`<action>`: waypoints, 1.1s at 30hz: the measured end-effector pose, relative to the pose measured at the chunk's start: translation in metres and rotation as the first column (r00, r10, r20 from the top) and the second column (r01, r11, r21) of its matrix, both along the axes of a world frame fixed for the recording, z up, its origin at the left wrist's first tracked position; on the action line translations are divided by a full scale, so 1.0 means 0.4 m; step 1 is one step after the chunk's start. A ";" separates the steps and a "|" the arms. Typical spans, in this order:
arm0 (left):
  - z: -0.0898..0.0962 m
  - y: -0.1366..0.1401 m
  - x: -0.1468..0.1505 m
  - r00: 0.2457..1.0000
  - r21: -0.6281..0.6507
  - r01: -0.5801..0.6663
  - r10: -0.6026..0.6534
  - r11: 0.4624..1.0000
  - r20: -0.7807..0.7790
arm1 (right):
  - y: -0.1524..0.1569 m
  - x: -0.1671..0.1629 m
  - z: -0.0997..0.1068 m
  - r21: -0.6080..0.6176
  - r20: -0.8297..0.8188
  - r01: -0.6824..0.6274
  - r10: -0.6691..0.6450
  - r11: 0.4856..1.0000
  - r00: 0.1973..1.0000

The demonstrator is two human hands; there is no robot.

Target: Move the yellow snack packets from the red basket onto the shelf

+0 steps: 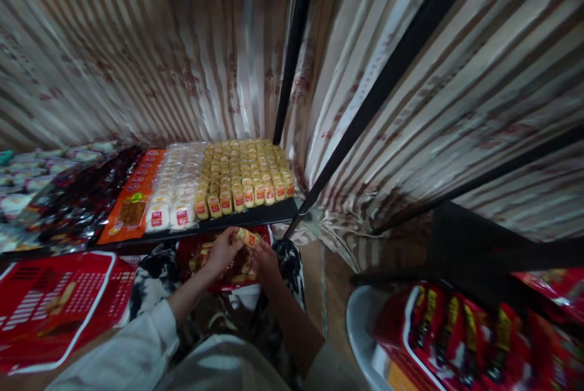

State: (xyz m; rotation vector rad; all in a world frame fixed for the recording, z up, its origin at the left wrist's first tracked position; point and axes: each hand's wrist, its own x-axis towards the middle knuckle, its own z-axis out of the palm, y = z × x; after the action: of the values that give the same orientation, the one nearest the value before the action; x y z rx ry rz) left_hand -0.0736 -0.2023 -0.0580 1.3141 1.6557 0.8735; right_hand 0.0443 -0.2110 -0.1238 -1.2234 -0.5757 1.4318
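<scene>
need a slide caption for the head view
Both hands hold a small yellow packet over a red basket, before rows of packets on a dark shelf.

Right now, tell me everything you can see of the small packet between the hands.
The packet is small and blocky, pale yellow with a red-orange label; its wrapper looks like thin plastic. Print is too blurred to read, and I can't tell whether it's sealed. It sits slightly tilted above the red basket, its ends held in the fingers of the left hand and right hand.
</scene>
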 end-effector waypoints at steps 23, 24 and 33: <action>0.176 0.271 0.286 0.821 0.195 0.412 -0.270 0.890 -0.503 | 0.047 0.129 0.121 0.331 0.532 0.116 -0.287 0.936 0.797; 0.178 0.279 0.295 0.802 0.189 0.432 -0.279 0.882 -0.529 | 0.058 0.132 0.122 0.349 0.566 0.095 -0.291 0.932 0.772; 0.159 0.323 0.344 0.706 0.171 0.524 -0.313 0.834 -0.635 | 0.147 0.143 0.082 0.348 0.726 0.012 -0.278 0.938 0.629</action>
State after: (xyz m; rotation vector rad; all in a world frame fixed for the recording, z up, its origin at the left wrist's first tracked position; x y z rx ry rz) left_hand 0.0642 -0.0729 0.0055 2.2920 1.5511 0.4939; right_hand 0.1015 -0.1523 -0.0911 -1.5572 -1.2069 0.5662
